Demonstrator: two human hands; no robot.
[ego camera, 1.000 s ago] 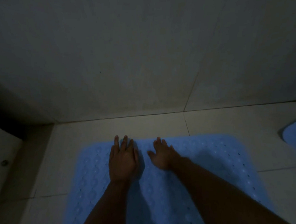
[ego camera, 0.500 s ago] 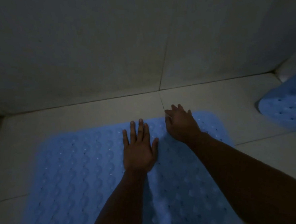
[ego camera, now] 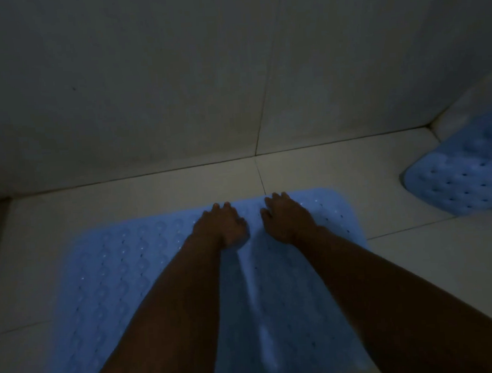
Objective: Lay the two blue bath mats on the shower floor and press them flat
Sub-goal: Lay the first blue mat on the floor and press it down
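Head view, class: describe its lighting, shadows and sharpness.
Head view: very dim, bluish light; both forearms nearly silhouettes, the left hand and right hand showing little finger detail; soft shadow between the arms on the near mat; the second mat slightly blurred at the right edge.

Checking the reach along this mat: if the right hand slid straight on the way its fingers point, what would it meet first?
Probably the mat's far edge just past the right hand, then bare floor tile, then the wall. Depth is hard to judge here.

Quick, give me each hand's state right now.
Left hand: open, palm down, pressing the blue bath mat.
Right hand: open, palm down on the same mat, holding nothing.
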